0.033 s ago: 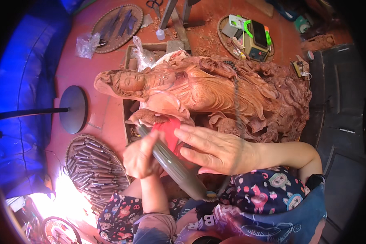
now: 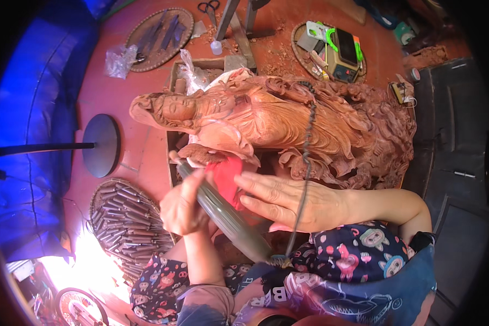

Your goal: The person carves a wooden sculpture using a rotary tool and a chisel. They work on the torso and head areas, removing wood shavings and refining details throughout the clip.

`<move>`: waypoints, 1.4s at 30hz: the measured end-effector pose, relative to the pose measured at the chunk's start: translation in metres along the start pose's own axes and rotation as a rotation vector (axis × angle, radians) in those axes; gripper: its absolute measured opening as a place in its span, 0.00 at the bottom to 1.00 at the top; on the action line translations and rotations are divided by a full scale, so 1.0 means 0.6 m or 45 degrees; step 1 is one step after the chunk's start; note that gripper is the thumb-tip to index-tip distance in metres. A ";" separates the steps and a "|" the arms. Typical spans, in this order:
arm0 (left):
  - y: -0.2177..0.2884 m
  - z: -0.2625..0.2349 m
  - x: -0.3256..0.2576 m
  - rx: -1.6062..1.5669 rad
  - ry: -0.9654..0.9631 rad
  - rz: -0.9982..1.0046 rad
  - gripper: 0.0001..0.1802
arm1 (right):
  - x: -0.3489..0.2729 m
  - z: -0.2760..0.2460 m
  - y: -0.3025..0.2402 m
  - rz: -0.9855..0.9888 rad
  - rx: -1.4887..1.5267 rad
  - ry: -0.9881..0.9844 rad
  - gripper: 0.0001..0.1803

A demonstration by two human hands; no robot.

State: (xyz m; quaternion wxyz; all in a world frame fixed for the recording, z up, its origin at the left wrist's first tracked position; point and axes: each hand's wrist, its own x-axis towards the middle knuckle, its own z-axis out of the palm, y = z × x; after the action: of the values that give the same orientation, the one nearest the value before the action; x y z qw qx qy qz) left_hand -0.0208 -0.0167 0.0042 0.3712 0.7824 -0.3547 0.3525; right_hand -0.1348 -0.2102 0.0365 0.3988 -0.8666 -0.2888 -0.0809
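Note:
A large reddish-brown carved wooden statue of a robed figure lies on its back across the middle, head to the left. My left hand is closed around a thick grey-green handheld rotary tool, whose narrow tip points up-left beside the statue's near edge. A dark cord, coiled in its upper part, runs over the statue to the tool's lower end. My right hand is stretched flat with fingers straight, its fingertips at a red cloth-like piece. Whether they touch it is hard to tell.
At the lower left stands a round basket of several wooden-handled tools. A black disc-shaped stand base is on the left. Behind are a round tray with blades, scissors and a control box. Wood chips lie on the red floor.
My left hand and the rotary tool have shifted slightly left and down. The cord looks sharper and has swung a little left. My right hand has barely moved.

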 end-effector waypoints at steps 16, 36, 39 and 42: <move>0.133 0.071 -0.016 -0.556 -0.208 -0.113 0.27 | -0.027 -0.058 -0.013 0.219 -0.266 0.367 0.34; 0.097 0.115 -0.043 -0.768 -0.297 -0.508 0.33 | 0.000 -0.001 0.034 0.317 -0.489 0.478 0.23; 0.098 0.113 -0.049 -0.761 -0.275 -0.507 0.32 | -0.004 0.005 0.033 0.282 -0.500 0.478 0.23; 0.096 0.107 -0.053 -0.739 -0.295 -0.513 0.31 | -0.011 0.003 0.032 0.299 -0.450 0.426 0.23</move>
State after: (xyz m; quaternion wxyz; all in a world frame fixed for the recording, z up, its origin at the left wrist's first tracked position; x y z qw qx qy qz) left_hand -0.0656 -0.0879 -0.0332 0.5970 0.7333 -0.3184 0.0663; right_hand -0.1296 -0.2217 0.0203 0.2902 -0.9249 -0.0976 -0.2253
